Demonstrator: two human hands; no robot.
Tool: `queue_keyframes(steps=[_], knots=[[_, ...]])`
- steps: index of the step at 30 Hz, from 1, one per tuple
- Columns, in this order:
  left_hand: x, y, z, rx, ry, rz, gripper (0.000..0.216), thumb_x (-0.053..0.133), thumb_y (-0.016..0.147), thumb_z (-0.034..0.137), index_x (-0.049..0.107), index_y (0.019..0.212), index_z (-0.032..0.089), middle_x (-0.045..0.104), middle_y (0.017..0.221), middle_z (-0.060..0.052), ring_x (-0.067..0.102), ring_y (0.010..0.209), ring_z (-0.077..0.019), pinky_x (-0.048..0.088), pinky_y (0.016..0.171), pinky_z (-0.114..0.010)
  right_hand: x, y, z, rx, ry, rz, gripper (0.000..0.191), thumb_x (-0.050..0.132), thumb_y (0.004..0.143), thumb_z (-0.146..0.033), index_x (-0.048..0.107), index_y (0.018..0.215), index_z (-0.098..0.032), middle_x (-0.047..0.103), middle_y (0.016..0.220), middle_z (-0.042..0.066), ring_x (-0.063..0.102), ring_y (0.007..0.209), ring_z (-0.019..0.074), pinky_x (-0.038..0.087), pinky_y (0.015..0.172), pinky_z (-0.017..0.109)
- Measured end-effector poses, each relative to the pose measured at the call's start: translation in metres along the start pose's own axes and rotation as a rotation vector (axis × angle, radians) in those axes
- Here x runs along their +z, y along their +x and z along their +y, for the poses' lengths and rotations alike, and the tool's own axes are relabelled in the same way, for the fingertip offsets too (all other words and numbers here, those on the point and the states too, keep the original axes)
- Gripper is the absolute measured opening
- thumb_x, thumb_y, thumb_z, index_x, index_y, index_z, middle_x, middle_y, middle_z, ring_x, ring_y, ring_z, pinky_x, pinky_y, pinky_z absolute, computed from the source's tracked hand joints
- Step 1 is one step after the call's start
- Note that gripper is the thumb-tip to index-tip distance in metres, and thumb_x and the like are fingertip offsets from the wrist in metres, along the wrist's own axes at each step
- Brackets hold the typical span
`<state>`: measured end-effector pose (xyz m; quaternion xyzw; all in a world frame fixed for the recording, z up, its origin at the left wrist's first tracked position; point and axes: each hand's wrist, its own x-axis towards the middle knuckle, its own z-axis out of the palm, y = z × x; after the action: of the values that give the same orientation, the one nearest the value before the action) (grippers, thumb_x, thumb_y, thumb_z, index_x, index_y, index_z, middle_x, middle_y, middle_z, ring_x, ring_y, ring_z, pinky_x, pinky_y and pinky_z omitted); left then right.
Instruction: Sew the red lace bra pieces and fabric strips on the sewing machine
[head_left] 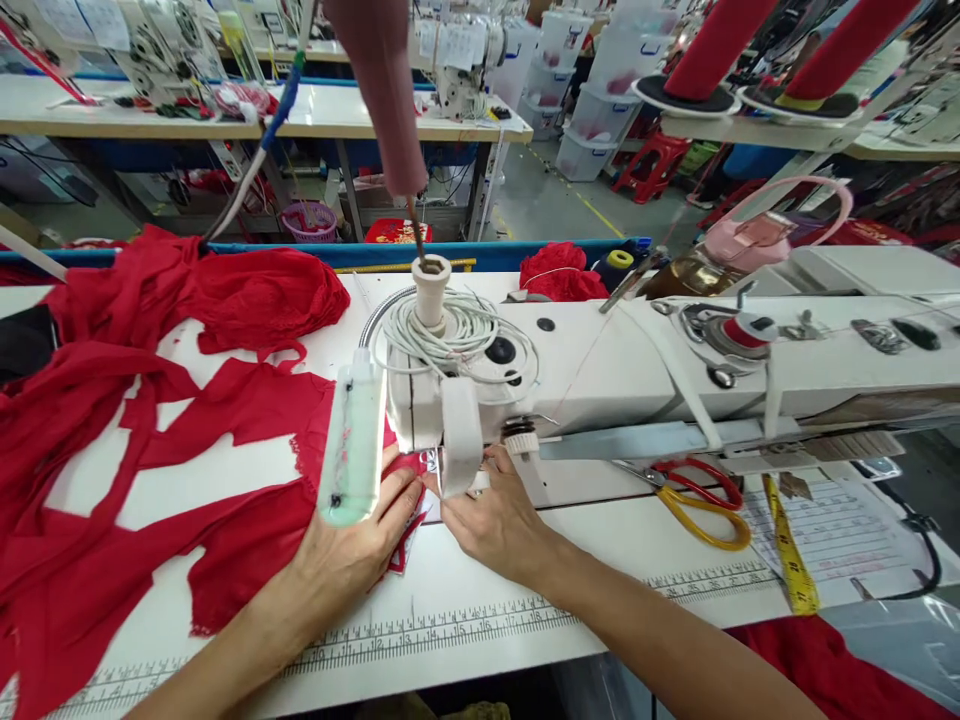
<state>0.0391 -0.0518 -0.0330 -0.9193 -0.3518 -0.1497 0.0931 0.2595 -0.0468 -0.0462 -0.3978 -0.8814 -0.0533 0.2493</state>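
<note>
A white sewing machine head (420, 405) stands in front of me, and both my hands meet under it. My left hand (360, 530) presses closed fingers on a small piece of red fabric (409, 530) with a white-patterned edge. A pale green clear guard (351, 440) covers part of that hand. My right hand (499, 520) is on the other side of the needle area, fingers curled in close to the fabric's edge. The machine hides its fingertips, so what they grip cannot be seen. Red garment pieces (255, 520) with lace trim spread out left of my left hand.
Red-and-yellow-handled scissors (705, 515) lie right of my right hand, beside a yellow tape measure (791, 560) and a written sheet (855, 540). A printed ruler (450, 632) runs along the front edge. A pink-lidded bottle (750, 240) and red thread cones (716, 50) stand behind.
</note>
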Motion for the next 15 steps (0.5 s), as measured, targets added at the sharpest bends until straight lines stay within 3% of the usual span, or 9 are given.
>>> queue_keyframes(steps=[3, 6, 9, 15], knots=[[-0.003, -0.001, -0.002, 0.015, -0.044, -0.053, 0.042, 0.044, 0.093, 0.007, 0.06, 0.132, 0.011, 0.07, 0.118, -0.015, 0.06, 0.116, -0.0343, 0.049, 0.092, -0.053, -0.001, 0.0, 0.001, -0.029, -0.053, -0.015, 0.026, 0.049, 0.094, -0.013, 0.07, 0.109, -0.016, 0.057, 0.062, 0.001, 0.05, 0.078, 0.0214, 0.032, 0.086, 0.04], [-0.001, -0.001, 0.003, 0.023, -0.095, 0.031, 0.036, 0.045, 0.096, 0.01, 0.063, 0.127, 0.011, 0.072, 0.117, -0.014, 0.063, 0.113, -0.0293, 0.045, 0.101, -0.054, -0.003, 0.001, 0.002, -0.051, -0.063, -0.003, 0.026, 0.05, 0.094, -0.014, 0.07, 0.111, -0.015, 0.056, 0.06, 0.0, 0.051, 0.078, 0.0218, 0.032, 0.086, 0.041], [0.0, 0.001, 0.012, -0.037, -0.056, 0.118, 0.033, 0.047, 0.095, 0.008, 0.065, 0.122, 0.007, 0.073, 0.115, -0.014, 0.063, 0.114, -0.0298, 0.034, 0.112, -0.062, -0.005, 0.002, 0.003, -0.067, -0.022, 0.0, 0.025, 0.049, 0.095, -0.012, 0.07, 0.107, -0.017, 0.061, 0.067, 0.002, 0.051, 0.078, 0.021, 0.032, 0.085, 0.04], [-0.003, 0.002, 0.015, -0.043, -0.108, 0.121, 0.035, 0.046, 0.095, 0.009, 0.065, 0.125, 0.009, 0.074, 0.109, -0.014, 0.065, 0.109, -0.028, 0.03, 0.113, -0.068, -0.004, -0.002, 0.002, -0.023, -0.002, -0.008, 0.031, 0.049, 0.094, -0.012, 0.069, 0.118, -0.018, 0.062, 0.069, 0.003, 0.052, 0.082, 0.0218, 0.032, 0.083, 0.039]])
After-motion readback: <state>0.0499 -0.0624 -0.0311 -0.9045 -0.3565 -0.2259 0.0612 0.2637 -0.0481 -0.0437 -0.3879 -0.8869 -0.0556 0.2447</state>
